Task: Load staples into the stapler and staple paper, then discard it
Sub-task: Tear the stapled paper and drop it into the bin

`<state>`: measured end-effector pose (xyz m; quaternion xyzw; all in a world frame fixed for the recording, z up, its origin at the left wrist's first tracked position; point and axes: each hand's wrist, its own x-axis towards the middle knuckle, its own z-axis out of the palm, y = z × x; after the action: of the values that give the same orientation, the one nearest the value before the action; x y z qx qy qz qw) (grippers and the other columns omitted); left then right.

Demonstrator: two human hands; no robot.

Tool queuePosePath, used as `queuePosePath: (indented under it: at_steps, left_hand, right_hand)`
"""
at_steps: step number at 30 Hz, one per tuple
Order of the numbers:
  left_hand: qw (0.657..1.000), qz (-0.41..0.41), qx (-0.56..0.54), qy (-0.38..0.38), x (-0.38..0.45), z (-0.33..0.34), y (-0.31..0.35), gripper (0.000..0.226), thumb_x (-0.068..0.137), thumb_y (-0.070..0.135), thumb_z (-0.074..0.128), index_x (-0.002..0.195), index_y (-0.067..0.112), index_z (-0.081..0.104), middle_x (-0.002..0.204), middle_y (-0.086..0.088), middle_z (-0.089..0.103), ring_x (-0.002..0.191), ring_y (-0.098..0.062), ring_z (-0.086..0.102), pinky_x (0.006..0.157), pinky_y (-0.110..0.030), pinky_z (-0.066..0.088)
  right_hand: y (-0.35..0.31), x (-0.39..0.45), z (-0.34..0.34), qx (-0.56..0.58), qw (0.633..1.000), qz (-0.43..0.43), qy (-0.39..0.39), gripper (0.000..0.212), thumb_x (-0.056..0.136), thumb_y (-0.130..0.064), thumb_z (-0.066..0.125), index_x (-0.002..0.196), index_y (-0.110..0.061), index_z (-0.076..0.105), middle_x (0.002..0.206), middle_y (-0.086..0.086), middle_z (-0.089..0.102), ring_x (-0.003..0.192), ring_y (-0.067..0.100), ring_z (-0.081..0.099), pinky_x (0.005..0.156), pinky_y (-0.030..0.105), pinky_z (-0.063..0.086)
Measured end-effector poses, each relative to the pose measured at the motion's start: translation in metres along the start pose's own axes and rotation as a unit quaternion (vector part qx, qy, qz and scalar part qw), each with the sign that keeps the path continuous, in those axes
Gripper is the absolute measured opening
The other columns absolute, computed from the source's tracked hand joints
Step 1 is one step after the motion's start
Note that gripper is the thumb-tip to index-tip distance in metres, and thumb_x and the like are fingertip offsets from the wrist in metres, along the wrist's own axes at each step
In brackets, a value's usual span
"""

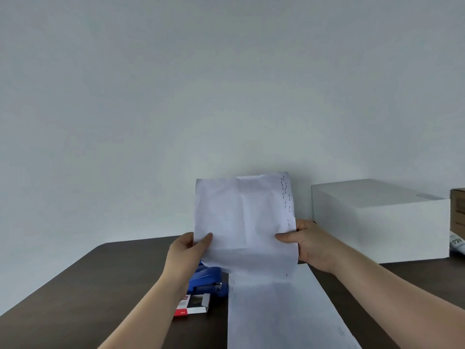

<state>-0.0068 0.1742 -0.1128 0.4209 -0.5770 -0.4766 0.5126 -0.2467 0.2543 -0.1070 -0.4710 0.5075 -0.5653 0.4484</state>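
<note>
A creased white sheet of paper is held upright above the dark table, with several staples in a row down its right edge. My left hand pinches its lower left edge and my right hand pinches its lower right edge. Below it a blue stapler lies on the table, partly hidden by my left wrist. An open red and white staple box sits just in front of the stapler. A second white sheet lies flat on the table under the raised one.
The dark brown table runs to a plain pale wall. A large white box stands at the back right, with a brown cardboard box and a printed tube beside it at the right edge.
</note>
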Motion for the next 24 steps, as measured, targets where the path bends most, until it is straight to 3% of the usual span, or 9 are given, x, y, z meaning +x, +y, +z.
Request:
queuePosePath:
  at_steps: [4,7,9,12,14,18,20,22,24]
  left_hand:
    - [1.0,-0.004,-0.017,-0.016,-0.002,0.006,0.003,0.008,0.089,0.018,0.064,0.09,0.011,0.067,0.09,-0.001,0.07,0.083,-0.017,0.064,0.057,-0.02,0.048]
    - [0.999,-0.016,-0.024,-0.025,-0.003,0.01,0.005,0.006,0.089,0.017,0.064,0.087,0.011,0.066,0.089,0.0,0.069,0.082,-0.017,0.062,0.069,-0.03,0.051]
    - [0.999,-0.022,-0.023,-0.026,-0.002,0.012,0.005,0.007,0.088,0.019,0.065,0.087,0.012,0.066,0.09,0.0,0.068,0.086,-0.021,0.061,0.081,-0.039,0.051]
    - [0.999,-0.023,-0.023,-0.025,-0.003,0.016,0.008,0.009,0.088,0.02,0.065,0.086,0.011,0.064,0.088,-0.001,0.066,0.082,-0.022,0.056,0.074,-0.038,0.044]
    - [0.999,-0.02,-0.035,-0.032,-0.005,0.02,0.013,0.009,0.088,0.018,0.064,0.087,0.01,0.063,0.088,-0.002,0.065,0.079,-0.02,0.053,0.071,-0.036,0.043]
    - [0.996,-0.016,-0.068,-0.056,-0.011,0.03,0.023,0.005,0.089,0.013,0.062,0.091,0.011,0.066,0.1,-0.007,0.069,0.094,-0.022,0.063,0.09,-0.042,0.052]
    - [0.994,-0.014,-0.083,-0.067,-0.016,0.037,0.029,0.006,0.089,0.009,0.06,0.09,0.009,0.066,0.096,-0.009,0.07,0.091,-0.024,0.065,0.087,-0.041,0.055]
    - [0.992,-0.007,-0.089,-0.083,-0.024,0.042,0.035,0.007,0.09,0.007,0.059,0.086,0.006,0.065,0.09,-0.01,0.069,0.084,-0.022,0.065,0.084,-0.037,0.056]
    - [0.991,0.004,-0.097,-0.088,-0.033,0.045,0.04,0.015,0.091,0.012,0.06,0.082,0.0,0.06,0.088,-0.011,0.063,0.082,-0.02,0.062,0.085,-0.037,0.056]
  right_hand:
    - [0.007,0.003,-0.007,-0.018,0.999,0.012,0.033,0.029,0.08,-0.002,0.07,0.107,-0.011,0.071,0.105,0.007,0.075,0.098,0.025,0.071,0.088,0.042,0.055]
    - [0.009,0.004,-0.008,-0.061,0.996,-0.007,0.06,0.046,0.077,-0.009,0.074,0.12,-0.017,0.061,0.104,0.001,0.074,0.097,0.021,0.07,0.095,0.044,0.052]
    - [0.008,0.004,-0.005,-0.099,0.989,-0.04,0.107,0.069,0.077,-0.017,0.076,0.137,-0.022,0.043,0.111,-0.002,0.068,0.1,0.016,0.065,0.097,0.036,0.048]
    - [0.003,0.0,-0.001,-0.266,0.928,-0.13,0.226,0.1,0.073,-0.041,0.077,0.15,-0.025,0.014,0.143,0.002,0.042,0.129,0.018,0.042,0.108,0.034,0.035]
    - [-0.002,-0.005,0.004,-0.385,0.88,-0.195,0.197,0.103,0.07,-0.052,0.075,0.15,-0.024,0.016,0.153,-0.002,0.03,0.141,0.018,0.025,0.115,0.037,0.026]
    - [-0.008,-0.015,0.021,-0.578,0.792,-0.195,0.038,0.108,0.067,-0.065,0.068,0.15,-0.03,0.008,0.16,-0.01,0.012,0.148,0.01,0.001,0.121,0.038,0.008]
    - [-0.009,-0.015,0.028,-0.609,0.774,-0.175,0.018,0.1,0.074,-0.057,0.067,0.15,-0.03,0.009,0.159,-0.009,0.017,0.148,0.012,0.007,0.121,0.037,0.009]
    - [-0.01,-0.014,0.03,-0.579,0.8,-0.155,0.034,0.068,0.084,-0.041,0.063,0.144,-0.026,0.034,0.144,-0.003,0.046,0.136,0.02,0.038,0.109,0.032,0.031]
    - [-0.014,-0.02,0.032,-0.571,0.803,-0.161,0.064,0.013,0.09,-0.028,0.053,0.096,-0.024,0.064,0.093,0.0,0.065,0.093,0.025,0.06,0.072,0.028,0.044]
